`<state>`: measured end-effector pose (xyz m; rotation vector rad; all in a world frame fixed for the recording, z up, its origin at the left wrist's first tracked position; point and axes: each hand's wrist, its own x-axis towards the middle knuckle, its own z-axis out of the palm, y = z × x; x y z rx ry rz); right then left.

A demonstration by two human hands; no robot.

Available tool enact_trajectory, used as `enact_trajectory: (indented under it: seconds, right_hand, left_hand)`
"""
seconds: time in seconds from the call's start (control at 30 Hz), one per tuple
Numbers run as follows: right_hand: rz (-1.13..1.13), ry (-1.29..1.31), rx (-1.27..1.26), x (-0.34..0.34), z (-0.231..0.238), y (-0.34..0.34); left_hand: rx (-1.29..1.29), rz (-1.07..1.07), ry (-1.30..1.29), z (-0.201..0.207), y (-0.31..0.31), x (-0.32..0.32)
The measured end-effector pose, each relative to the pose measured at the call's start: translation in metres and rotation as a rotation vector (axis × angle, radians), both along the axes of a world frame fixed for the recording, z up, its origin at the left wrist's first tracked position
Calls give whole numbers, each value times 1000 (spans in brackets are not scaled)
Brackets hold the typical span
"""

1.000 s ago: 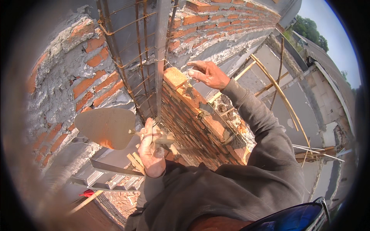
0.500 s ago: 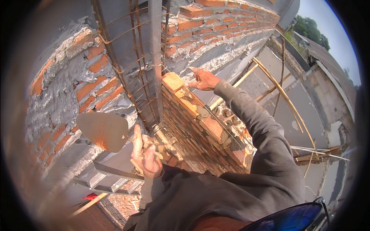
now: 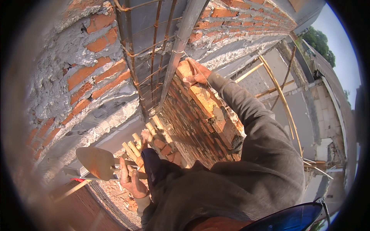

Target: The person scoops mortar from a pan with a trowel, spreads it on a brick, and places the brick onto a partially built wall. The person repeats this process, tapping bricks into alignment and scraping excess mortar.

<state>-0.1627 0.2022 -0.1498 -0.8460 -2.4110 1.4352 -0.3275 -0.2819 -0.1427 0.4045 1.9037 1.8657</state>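
Note:
My left hand [image 3: 133,184] is closed round the handle of a trowel [image 3: 95,163], whose broad metal blade points out to the left, low over the ground. At the top of a narrow brick wall, my right hand [image 3: 198,74] grips the end brick [image 3: 185,68], with thumb and fingers on either side of it. That brick sits beside a grey upright post [image 3: 178,48]. More orange bricks [image 3: 201,98] with mortar on them run along the wall top toward me. A thin string passes by my right hand.
Steel reinforcing bars [image 3: 154,46] stand left of the post. A rough brick and mortar wall [image 3: 88,77] rises at the left. Cut bamboo ends [image 3: 131,151] and loose bricks [image 3: 163,147] lie below. Bamboo poles [image 3: 283,96] lean at the right.
My right hand has come down from an open reach onto the end brick and grips it. My left hand has lowered with the trowel. The view has shifted.

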Motion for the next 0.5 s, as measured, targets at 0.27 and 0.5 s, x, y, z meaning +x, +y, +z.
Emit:
enact_trajectory:
  seconds: [0.27,0.5]
  right_hand:
    - [-59,74,-28,-8,-6,-1]
    - [-54,192,-19,-17,-27,15]
  left_hand:
    - [46,-36,-156,-13,1,23]
    - [20,-53,-83,-13,0,15]
